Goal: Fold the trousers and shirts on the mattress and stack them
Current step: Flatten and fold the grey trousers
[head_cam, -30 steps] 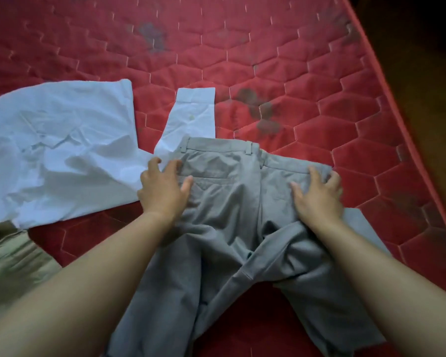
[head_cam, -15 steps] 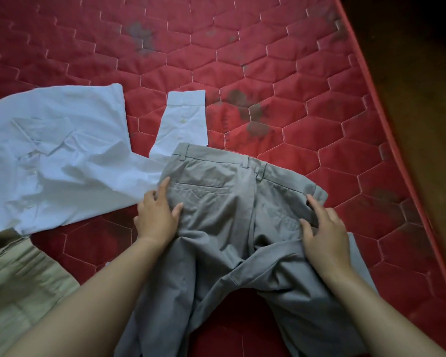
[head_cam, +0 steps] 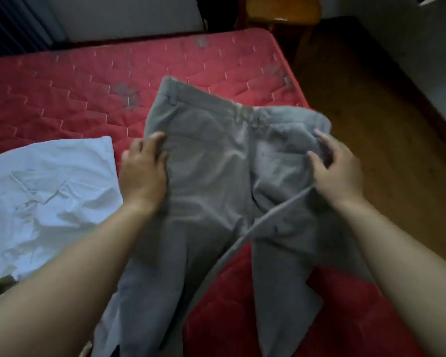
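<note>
We're looking down at a pair of grey trousers (head_cam: 211,191) spread seat-up across the red quilted mattress (head_cam: 62,99), waistband away from us and angled, its far-left corner higher in the view than the right end. Both legs run back toward us and split apart, with a wedge of red mattress showing between them low in the picture.

Our left hand (head_cam: 143,171) sits on the trousers' left edge, just below the waistband. The fingers (head_cam: 155,139) are curled over the cloth with the thumb out to the side; it looks like a loose pinch on the side seam, though the blur keeps us from being sure how much fabric is caught.

Our right hand (head_cam: 337,171) is at the right hip of the trousers. Its fingers (head_cam: 322,139) are spread and partly bent, tips touching the cloth near the end of the waistband, and we cannot tell whether any fabric is actually gripped. A fold of grey cloth runs diagonally from under this hand down toward the crotch.

To the left, a white shirt (head_cam: 44,197) lies crumpled and flat on the mattress, its near edge just beside our left hand. Past the mattress's right edge there's a wooden floor (head_cam: 371,112).
</note>
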Demonstrator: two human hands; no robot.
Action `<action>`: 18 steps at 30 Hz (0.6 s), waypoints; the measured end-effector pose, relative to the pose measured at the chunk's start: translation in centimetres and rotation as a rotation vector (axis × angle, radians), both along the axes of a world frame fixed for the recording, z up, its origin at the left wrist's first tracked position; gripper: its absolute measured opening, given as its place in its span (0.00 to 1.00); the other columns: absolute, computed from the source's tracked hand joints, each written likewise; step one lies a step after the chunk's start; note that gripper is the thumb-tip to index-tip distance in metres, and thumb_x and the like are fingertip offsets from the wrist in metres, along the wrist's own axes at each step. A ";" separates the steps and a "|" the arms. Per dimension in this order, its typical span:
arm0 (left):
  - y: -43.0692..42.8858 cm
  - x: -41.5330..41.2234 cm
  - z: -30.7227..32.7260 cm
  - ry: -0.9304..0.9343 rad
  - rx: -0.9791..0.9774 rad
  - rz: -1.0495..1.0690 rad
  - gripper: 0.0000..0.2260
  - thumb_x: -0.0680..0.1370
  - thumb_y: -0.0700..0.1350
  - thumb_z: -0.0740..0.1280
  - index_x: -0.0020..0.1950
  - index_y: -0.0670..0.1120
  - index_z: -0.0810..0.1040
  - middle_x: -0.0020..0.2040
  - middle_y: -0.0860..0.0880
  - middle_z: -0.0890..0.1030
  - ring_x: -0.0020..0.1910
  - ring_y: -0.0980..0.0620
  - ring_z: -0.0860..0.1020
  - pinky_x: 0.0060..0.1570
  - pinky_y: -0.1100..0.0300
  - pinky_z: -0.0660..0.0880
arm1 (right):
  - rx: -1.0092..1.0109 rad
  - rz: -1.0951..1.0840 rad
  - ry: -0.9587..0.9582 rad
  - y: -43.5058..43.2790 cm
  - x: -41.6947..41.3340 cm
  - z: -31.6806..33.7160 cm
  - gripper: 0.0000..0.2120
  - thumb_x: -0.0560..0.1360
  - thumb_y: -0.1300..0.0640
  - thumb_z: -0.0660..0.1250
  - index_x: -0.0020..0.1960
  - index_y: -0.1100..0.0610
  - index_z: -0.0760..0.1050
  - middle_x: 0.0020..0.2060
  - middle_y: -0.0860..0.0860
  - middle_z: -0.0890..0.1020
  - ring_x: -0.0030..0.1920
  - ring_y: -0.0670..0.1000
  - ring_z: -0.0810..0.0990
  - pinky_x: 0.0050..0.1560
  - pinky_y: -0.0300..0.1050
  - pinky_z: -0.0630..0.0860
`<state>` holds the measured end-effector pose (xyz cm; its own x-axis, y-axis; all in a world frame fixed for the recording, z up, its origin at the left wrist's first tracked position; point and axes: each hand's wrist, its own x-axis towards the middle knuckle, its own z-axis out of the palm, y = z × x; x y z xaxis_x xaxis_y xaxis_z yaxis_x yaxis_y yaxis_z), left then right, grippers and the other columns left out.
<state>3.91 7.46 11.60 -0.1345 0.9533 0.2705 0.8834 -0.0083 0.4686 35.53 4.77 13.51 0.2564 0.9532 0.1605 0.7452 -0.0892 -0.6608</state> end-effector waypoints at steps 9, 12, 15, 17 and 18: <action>-10.8 2.7 -6.7 0.227 -0.499 -0.231 0.22 0.76 0.53 0.63 0.70 0.55 0.66 0.66 0.49 0.69 0.63 0.46 0.70 0.57 0.49 0.70 | -0.377 0.100 -0.092 -7.2 3.0 -8.4 0.29 0.73 0.51 0.69 0.71 0.58 0.66 0.69 0.57 0.67 0.69 0.56 0.65 0.68 0.44 0.59; -16.9 2.7 -10.0 0.268 -0.539 -0.244 0.23 0.75 0.52 0.65 0.70 0.55 0.65 0.72 0.48 0.63 0.68 0.46 0.66 0.60 0.47 0.69 | -0.552 -0.003 -0.058 -13.1 3.5 -13.2 0.30 0.73 0.50 0.70 0.71 0.58 0.66 0.69 0.60 0.64 0.69 0.60 0.64 0.68 0.50 0.61; -19.5 2.6 -11.3 0.183 -0.542 -0.184 0.31 0.73 0.47 0.70 0.73 0.54 0.62 0.75 0.43 0.58 0.72 0.43 0.61 0.59 0.42 0.69 | -0.577 -0.044 0.023 -16.5 1.8 -16.4 0.34 0.72 0.48 0.70 0.72 0.58 0.62 0.69 0.60 0.63 0.69 0.58 0.63 0.67 0.49 0.62; -20.1 2.7 -11.9 0.181 -0.505 -0.183 0.32 0.72 0.45 0.71 0.73 0.51 0.63 0.74 0.41 0.60 0.72 0.41 0.61 0.59 0.42 0.69 | -0.552 -0.111 0.059 -16.8 0.4 -17.7 0.37 0.71 0.46 0.71 0.73 0.58 0.60 0.69 0.60 0.65 0.69 0.59 0.63 0.67 0.50 0.62; -20.1 2.9 -12.0 0.193 -0.492 -0.198 0.31 0.72 0.45 0.71 0.73 0.50 0.64 0.74 0.41 0.61 0.72 0.41 0.62 0.60 0.41 0.69 | -0.531 -0.153 0.074 -16.4 -0.1 -18.1 0.38 0.70 0.46 0.71 0.73 0.58 0.60 0.68 0.60 0.65 0.68 0.59 0.64 0.67 0.51 0.62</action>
<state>6.84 -12.66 -0.42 0.0678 0.9753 -0.2104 0.9574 -0.0042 0.2889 35.47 -11.64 -4.55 0.3907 0.8492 -0.3553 0.6507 -0.5277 -0.5460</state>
